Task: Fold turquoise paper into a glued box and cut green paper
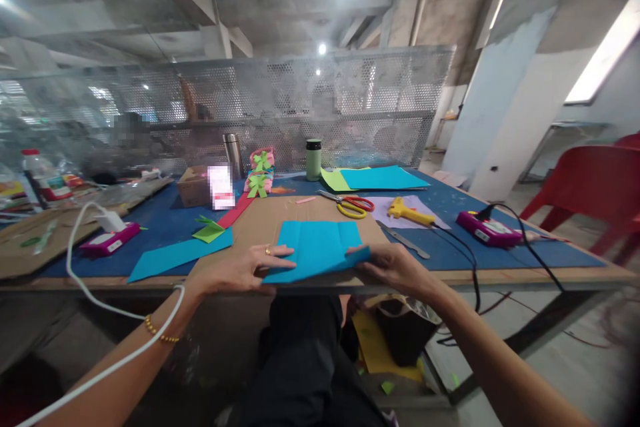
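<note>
A folded blue paper [317, 247] lies on a cardboard sheet [270, 217] at the near edge of the counter [500, 257], held at both ends. The left hand [245, 269] grips its left edge, fingers [280, 252] stretched out close together on top and the thumb at the near corner. The right hand [395, 267] pinches the right corner between thumb and fingers [361, 253] (that flap is lifted slightly off the cardboard). Just beyond the paper lie scissors [351, 206] and a yellow glue gun [410, 212]. A second blue sheet [175, 255] lies flat to the left.
</note>
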`<state>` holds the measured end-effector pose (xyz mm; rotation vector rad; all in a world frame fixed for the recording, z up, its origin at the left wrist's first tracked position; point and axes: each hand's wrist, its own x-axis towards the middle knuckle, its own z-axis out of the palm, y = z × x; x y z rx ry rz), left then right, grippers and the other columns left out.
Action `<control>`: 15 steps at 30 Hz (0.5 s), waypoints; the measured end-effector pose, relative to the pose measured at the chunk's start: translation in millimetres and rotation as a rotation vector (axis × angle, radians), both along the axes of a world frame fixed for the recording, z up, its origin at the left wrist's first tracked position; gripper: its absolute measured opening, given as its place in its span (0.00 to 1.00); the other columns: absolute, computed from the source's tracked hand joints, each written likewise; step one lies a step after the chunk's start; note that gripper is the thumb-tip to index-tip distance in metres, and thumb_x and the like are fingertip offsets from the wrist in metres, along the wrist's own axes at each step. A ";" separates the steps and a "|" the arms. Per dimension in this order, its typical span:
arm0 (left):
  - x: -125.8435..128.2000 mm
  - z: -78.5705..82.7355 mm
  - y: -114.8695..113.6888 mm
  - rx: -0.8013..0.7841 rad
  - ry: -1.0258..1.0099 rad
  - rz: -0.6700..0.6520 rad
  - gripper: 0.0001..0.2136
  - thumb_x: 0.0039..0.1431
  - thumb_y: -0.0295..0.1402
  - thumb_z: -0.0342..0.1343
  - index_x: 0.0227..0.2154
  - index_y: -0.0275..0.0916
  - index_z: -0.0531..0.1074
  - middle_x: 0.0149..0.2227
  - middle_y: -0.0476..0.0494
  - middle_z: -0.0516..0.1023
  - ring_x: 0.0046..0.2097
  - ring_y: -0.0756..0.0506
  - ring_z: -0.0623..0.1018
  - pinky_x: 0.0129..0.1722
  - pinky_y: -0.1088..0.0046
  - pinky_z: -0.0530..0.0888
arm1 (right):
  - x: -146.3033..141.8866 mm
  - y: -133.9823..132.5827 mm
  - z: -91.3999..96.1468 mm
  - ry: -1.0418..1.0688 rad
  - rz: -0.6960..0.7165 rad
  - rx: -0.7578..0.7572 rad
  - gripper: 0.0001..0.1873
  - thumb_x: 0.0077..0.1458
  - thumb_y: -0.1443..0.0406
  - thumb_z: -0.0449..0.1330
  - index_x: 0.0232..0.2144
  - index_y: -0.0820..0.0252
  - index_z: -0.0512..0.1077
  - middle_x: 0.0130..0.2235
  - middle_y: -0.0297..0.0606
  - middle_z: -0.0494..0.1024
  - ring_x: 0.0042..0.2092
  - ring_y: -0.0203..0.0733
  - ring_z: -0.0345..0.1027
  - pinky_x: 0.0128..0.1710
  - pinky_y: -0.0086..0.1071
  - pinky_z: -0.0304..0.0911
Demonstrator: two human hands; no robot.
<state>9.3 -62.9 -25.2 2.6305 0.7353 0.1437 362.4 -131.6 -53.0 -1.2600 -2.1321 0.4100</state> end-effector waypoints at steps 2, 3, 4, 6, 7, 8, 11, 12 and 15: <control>2.6 1.7 1.7 -0.052 -0.038 0.074 0.22 0.63 0.47 0.53 0.58 0.50 0.71 0.67 0.47 0.65 0.66 0.39 0.65 0.63 0.61 0.63 | -3.6 1.9 3.1 0.051 -0.069 -0.013 0.17 0.60 0.56 0.57 0.38 0.61 0.79 0.36 0.36 0.83 0.39 0.46 0.76 0.41 0.34 0.70; 5.4 0.5 2.7 -0.063 -0.079 0.128 0.22 0.63 0.48 0.52 0.57 0.48 0.72 0.64 0.46 0.69 0.63 0.39 0.69 0.61 0.62 0.65 | -5.8 3.5 4.3 0.078 -0.096 -0.002 0.18 0.60 0.54 0.57 0.37 0.61 0.79 0.34 0.35 0.82 0.37 0.45 0.74 0.39 0.33 0.69; 9.4 -1.9 4.1 -0.065 -0.134 0.190 0.22 0.63 0.49 0.52 0.54 0.45 0.75 0.59 0.44 0.75 0.58 0.39 0.73 0.57 0.64 0.68 | -7.9 5.5 5.2 0.102 -0.123 0.015 0.19 0.59 0.53 0.57 0.36 0.61 0.79 0.32 0.33 0.81 0.36 0.44 0.73 0.38 0.32 0.68; 20.5 -9.5 9.1 -0.061 -0.264 0.349 0.21 0.62 0.51 0.51 0.41 0.39 0.78 0.43 0.43 0.82 0.44 0.41 0.77 0.44 0.68 0.71 | -11.4 11.2 5.6 0.136 -0.176 0.051 0.19 0.59 0.53 0.56 0.32 0.61 0.78 0.29 0.32 0.78 0.33 0.41 0.70 0.35 0.30 0.65; 27.2 -13.6 13.1 -0.061 -0.325 0.456 0.21 0.61 0.51 0.51 0.31 0.37 0.77 0.34 0.45 0.80 0.37 0.43 0.76 0.37 0.70 0.69 | -12.5 14.9 5.3 0.145 -0.202 0.066 0.20 0.59 0.53 0.56 0.29 0.61 0.77 0.28 0.32 0.76 0.31 0.40 0.67 0.33 0.29 0.63; 34.3 -17.3 18.2 -0.053 -0.373 0.591 0.22 0.59 0.52 0.52 0.25 0.37 0.73 0.27 0.46 0.76 0.32 0.44 0.73 0.31 0.71 0.66 | -13.3 19.2 4.8 0.150 -0.229 0.082 0.21 0.60 0.52 0.55 0.26 0.61 0.74 0.26 0.31 0.73 0.29 0.38 0.65 0.31 0.29 0.60; 55.3 -22.1 38.8 0.013 -0.441 0.755 0.21 0.58 0.50 0.55 0.19 0.38 0.64 0.21 0.51 0.66 0.28 0.48 0.67 0.27 0.73 0.58 | -13.5 34.1 3.3 0.140 -0.318 0.143 0.24 0.61 0.51 0.53 0.20 0.60 0.65 0.23 0.31 0.67 0.27 0.35 0.59 0.27 0.28 0.54; 61.6 -21.6 46.2 0.044 -0.448 0.740 0.20 0.59 0.48 0.54 0.19 0.39 0.63 0.21 0.51 0.66 0.29 0.48 0.68 0.27 0.73 0.57 | -13.4 38.9 3.3 0.115 -0.354 0.160 0.24 0.61 0.51 0.53 0.19 0.60 0.63 0.23 0.31 0.66 0.27 0.35 0.59 0.27 0.28 0.52; 77.0 -17.6 64.2 0.129 -0.337 0.760 0.17 0.60 0.44 0.53 0.21 0.38 0.66 0.25 0.48 0.72 0.31 0.46 0.71 0.29 0.72 0.59 | -15.8 49.3 5.3 -0.064 -0.493 0.131 0.21 0.61 0.54 0.53 0.20 0.59 0.65 0.24 0.32 0.68 0.27 0.36 0.62 0.28 0.29 0.51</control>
